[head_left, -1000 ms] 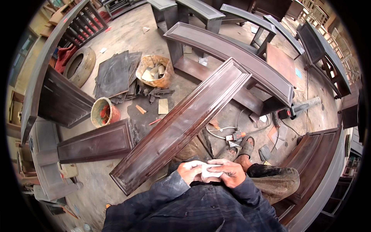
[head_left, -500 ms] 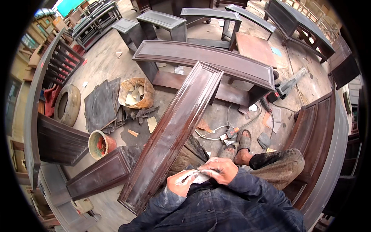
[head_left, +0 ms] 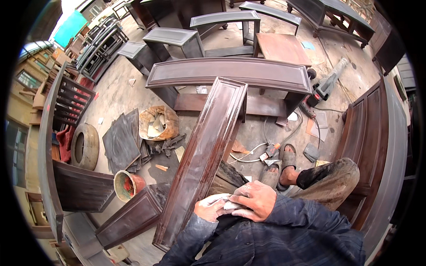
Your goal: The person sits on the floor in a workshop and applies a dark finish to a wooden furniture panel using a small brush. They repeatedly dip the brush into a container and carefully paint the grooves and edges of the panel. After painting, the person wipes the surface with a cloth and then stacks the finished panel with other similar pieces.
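Close to my body, my left hand and my right hand meet, fingers closed on a small folded piece of whitish sandpaper. Most of it is hidden by the fingers; its grit does not show. White dust coats my fingers. Just left of my hands, a long dark-brown wooden panel with a moulded edge slants away from me. Its far end overlaps a low brown wooden bench. Streaks of pale dust and wet-looking reddish patches mark the panel's surface.
Left of the panel stand a plastic pail, a tub of scraps, dark sheets and a tyre. A power tool and its cord lie at right, near my sandalled feet. A large wooden bench rises at far right.
My right hand has turned over the sandpaper, its fingers now covering more of it. The view has shifted, so the furniture appears moved; the panel still lies across the bench.
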{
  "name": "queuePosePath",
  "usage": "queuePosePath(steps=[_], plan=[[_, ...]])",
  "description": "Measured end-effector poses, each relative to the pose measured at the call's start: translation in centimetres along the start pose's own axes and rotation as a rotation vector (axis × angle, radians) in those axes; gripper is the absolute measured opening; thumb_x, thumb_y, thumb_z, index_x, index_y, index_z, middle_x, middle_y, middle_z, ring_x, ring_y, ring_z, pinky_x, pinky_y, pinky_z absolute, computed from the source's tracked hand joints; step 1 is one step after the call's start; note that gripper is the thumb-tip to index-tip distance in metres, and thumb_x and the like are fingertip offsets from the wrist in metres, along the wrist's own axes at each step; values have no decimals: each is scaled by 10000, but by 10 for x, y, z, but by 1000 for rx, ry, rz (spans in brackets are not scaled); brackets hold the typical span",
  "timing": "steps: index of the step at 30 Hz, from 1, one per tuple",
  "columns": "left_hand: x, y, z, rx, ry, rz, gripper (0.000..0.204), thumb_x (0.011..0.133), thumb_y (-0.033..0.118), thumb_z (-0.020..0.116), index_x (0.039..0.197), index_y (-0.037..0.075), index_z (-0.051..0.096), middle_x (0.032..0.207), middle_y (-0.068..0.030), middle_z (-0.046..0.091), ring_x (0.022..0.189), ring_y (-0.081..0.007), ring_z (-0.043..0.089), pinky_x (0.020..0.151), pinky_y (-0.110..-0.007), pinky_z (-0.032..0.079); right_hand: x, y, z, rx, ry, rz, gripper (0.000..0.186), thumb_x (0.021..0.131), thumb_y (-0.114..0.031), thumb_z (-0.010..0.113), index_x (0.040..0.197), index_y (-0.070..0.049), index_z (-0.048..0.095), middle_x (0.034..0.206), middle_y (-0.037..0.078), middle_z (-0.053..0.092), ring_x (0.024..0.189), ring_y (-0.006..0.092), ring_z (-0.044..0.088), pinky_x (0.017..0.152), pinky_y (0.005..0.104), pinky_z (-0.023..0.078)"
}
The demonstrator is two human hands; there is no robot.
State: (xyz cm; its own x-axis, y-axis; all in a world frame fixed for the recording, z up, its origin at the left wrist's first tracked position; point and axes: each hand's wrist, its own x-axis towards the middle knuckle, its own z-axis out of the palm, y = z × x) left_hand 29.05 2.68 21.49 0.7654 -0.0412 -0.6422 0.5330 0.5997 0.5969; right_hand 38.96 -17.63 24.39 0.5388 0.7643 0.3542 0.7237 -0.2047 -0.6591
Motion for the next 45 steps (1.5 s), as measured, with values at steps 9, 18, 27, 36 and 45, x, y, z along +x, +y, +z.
queuePosePath(steps=[9, 18, 27, 36, 45], plan=[[0, 27, 17, 437, 14, 282, 249, 946, 55, 672, 1122, -119, 646, 982, -159, 723, 866, -206, 715, 766, -324, 600, -2, 11, 13, 355, 126, 276, 211, 884, -99, 680, 1080, -22, 673, 982, 141, 692, 922, 333, 674, 821, 392, 534], [98, 131, 15, 1293, 150, 1347, 209, 901, 78, 628, 1082, 0, 699, 954, -147, 722, 900, -305, 680, 825, -390, 532, 78, 82, -54, -44, 327, 105, 161, 834, -72, 716, 987, -61, 668, 882, 142, 637, 842, 332, 635, 743, 407, 523], [172, 143, 3, 1586, 543, 561, 390, 986, 457, 500, 1037, 80, 584, 832, -277, 679, 841, -506, 643, 756, -606, 478, 174, 237, -94, -569, 151, 182, 148, 856, -175, 633, 925, -45, 623, 919, 173, 648, 909, 368, 632, 813, 444, 521], [165, 152, 0, 1543, 470, 505, 402, 1005, 443, 484, 1027, 51, 569, 816, -280, 678, 828, -498, 650, 749, -600, 483, 190, 242, -92, -675, -23, 194, 159, 852, -178, 609, 929, -40, 597, 928, 179, 645, 916, 383, 631, 823, 454, 525], [162, 152, 1, 1505, 457, 505, 394, 1005, 447, 495, 1013, 58, 561, 776, -273, 667, 792, -507, 639, 712, -598, 476, 241, 251, -55, -678, 16, 65, 149, 857, -153, 628, 912, -26, 574, 929, 191, 621, 911, 399, 607, 828, 459, 505]])
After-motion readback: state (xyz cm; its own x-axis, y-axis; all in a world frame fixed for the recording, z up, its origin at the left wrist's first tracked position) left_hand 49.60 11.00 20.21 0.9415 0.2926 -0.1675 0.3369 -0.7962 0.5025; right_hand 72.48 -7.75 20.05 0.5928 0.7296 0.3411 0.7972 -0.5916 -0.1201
